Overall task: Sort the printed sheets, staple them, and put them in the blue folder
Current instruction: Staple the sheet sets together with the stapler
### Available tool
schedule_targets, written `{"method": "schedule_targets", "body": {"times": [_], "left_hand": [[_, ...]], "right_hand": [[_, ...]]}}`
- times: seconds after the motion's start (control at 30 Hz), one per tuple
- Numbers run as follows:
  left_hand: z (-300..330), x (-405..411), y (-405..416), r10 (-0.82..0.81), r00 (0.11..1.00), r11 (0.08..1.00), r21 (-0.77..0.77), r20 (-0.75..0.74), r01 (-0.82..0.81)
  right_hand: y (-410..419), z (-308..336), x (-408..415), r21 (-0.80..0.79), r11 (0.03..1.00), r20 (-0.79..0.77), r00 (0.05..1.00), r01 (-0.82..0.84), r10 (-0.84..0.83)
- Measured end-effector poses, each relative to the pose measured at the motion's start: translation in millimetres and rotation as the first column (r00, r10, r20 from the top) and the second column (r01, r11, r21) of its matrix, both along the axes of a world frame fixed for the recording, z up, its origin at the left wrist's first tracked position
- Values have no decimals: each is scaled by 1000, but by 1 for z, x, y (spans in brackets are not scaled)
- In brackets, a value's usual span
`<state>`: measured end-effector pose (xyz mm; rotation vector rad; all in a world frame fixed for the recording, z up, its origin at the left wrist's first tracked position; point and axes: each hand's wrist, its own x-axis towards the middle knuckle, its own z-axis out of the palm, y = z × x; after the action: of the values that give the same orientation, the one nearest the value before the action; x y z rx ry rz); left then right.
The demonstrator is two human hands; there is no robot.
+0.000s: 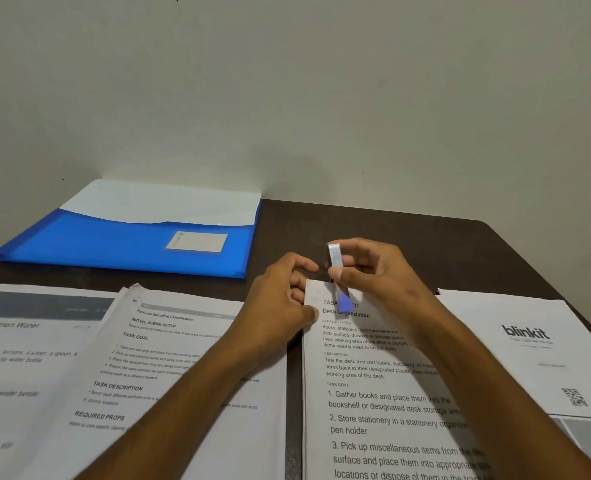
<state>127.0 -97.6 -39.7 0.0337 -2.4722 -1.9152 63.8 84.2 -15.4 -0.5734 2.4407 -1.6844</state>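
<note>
A small silver and blue stapler (337, 271) stands over the top edge of the "Desk Organization" stack (373, 393), and my right hand (373, 271) grips it from above. My left hand (280, 299) pinches the stack's top left corner. The blue folder (114, 247) lies flat at the back left, with white sheets showing in its pocket. Left of my arms lies a "Perfume Sampling Classification" stack (155, 375). A further stack with a grey header (27, 358) sits at the far left.
A "blinkit" sheet (529, 351) lies at the right, near the dark table's (408, 230) right edge. The wall stands right behind the table and the folder.
</note>
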Motion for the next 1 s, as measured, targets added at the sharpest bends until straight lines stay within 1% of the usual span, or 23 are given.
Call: {"method": "schedule_targets", "body": {"times": [0.07,0.13,0.47,0.6,0.8,1.0], "left_hand": [[-1,-1,0,-6,1000,1000,-30,-4,6],[-2,-2,0,-7,1000,999,-49,-11,6],[-5,-1,-2,16,999,998,-62,-42,-18],[-5,0,-3,7,999,997,-75,-47,-11],[-5,-1,-4,-13,998,995,-98,-69,6],[-5,-2,-4,-42,995,996,-84,-93,34]], "right_hand": [[1,0,0,-94,995,-38,999,32,-36],[2,0,0,-134,990,-54,998,35,-43],[3,-4,-1,-137,990,-65,998,-25,16],[1,-4,0,-147,989,-78,997,-30,19],[1,-5,0,-120,993,-116,993,-23,9],[-1,-5,4,-117,993,-156,988,2,-20]]}}
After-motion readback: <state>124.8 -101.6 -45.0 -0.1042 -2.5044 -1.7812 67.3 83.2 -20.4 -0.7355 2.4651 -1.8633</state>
